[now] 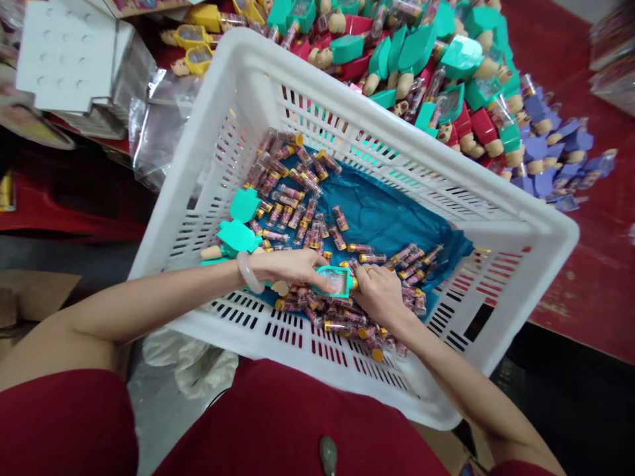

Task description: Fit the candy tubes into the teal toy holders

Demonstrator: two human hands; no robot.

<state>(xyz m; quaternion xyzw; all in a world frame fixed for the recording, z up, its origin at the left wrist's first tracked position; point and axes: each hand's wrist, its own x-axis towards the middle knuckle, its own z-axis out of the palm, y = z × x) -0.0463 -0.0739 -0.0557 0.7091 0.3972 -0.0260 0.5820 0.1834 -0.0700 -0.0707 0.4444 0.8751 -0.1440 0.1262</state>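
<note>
The left hand (pixel 292 268) is closed around a small teal toy case (pixel 335 281) with a clear window; the thumb lies on its upper face and the other fingers are under it. The right hand (pixel 380 294) is just beside it, fingers bent together at the right end of the case, where a small tube seems to be pinched, but I cannot tell this surely. Both hands are low inside the white basket (pixel 347 125), above the heap of tubes.

The case looks light and stiff, of thin plastic, and I think it is best held by its two flat faces, not by the clear window. The small tubes (pixel 297 198) are light, smooth and round, so they probably roll and slip easily; taking one between the fingertips at its middle seems safest.

The basket has slotted walls and a blue sheet (pixel 391 218) on the bottom. On it lie many loose tubes with yellow caps, and two more teal pieces (pixel 241 221) near the left wall. Beyond the basket is a big pile of toys (pixel 446 73), teal, red, purple and yellow
</note>
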